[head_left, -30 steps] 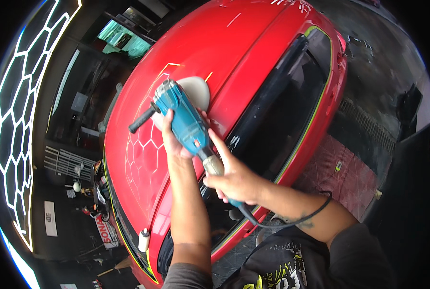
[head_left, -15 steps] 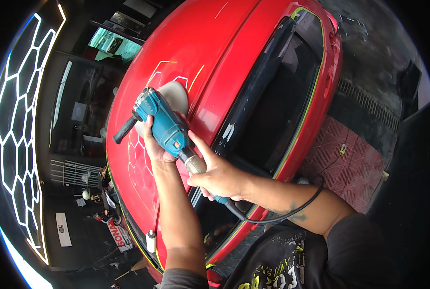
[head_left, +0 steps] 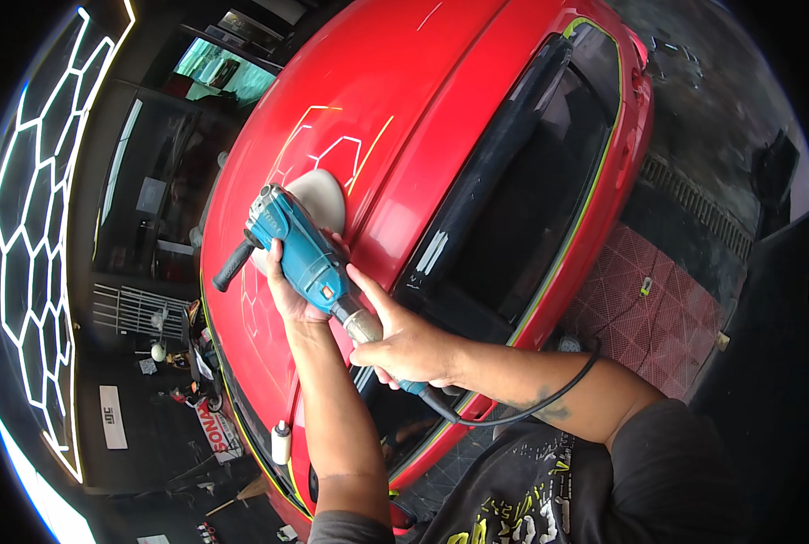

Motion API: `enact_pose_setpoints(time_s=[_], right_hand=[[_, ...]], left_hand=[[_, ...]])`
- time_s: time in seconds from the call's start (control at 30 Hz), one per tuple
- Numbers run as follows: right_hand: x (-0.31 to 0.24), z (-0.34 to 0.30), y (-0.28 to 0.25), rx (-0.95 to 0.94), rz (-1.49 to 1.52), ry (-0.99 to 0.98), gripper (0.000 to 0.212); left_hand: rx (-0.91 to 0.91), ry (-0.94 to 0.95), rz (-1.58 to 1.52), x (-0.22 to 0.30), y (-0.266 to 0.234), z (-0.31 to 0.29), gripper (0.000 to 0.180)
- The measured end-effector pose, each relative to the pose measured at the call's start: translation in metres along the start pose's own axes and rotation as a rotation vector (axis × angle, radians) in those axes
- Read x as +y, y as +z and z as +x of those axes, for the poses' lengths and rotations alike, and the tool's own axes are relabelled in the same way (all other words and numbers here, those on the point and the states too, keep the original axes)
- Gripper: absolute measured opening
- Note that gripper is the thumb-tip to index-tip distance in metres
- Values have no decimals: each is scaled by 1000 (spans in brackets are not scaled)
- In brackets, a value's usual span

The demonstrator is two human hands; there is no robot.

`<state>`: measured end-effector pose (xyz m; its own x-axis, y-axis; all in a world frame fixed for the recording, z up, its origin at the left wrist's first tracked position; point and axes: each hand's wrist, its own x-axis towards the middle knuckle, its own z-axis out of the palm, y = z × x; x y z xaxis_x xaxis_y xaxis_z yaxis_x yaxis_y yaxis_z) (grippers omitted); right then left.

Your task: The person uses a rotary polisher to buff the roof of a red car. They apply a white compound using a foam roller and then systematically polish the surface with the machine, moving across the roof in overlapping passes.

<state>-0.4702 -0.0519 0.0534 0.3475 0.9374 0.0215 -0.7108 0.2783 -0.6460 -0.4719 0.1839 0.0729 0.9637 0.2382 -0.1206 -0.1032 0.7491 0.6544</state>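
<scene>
A teal power polisher rests on the red car roof, its round white pad lying against the paint. My left hand is closed around the polisher's body from below and the left side. Farther back, my right hand wraps the rear grip, with its index finger stretched along the housing. The black side handle sticks out to the left, and neither hand is on it. From the rear end a black cord loops to the right, over my right forearm.
Yellow-green tape edges the side windows. A white bottle stands by the windshield edge. Hexagonal lights glow at the left. Red floor tiles and a drain grate lie right of the car.
The polisher has shifted slightly nearer and to the left across the roof, both hands keeping their hold. The whole view has tilted a little.
</scene>
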Motion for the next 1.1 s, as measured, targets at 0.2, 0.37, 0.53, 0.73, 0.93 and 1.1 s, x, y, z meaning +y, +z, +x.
enact_pose_setpoints(time_s=[0.2,0.37,0.53,0.73,0.93,1.1], right_hand=[[-1,2,-5,-38,-22,77,113],[27,3,7,-109,-75,120,115],[83,-13,41,-130,-234,36,111],[91,-24,20,-3,-396,-287,110],[23,-36,-17,170,-248,-198,113],[-37,-14,-58,224,-110,-223,119]], left_hand=[[42,66,27,-2,-12,-9,70],[73,150,60,5,-45,-54,78],[92,241,101,6,-60,-121,83],[19,146,119,-25,-40,-73,90],[-119,-60,88,-56,15,26,77],[-164,-148,123,-67,44,121,79]])
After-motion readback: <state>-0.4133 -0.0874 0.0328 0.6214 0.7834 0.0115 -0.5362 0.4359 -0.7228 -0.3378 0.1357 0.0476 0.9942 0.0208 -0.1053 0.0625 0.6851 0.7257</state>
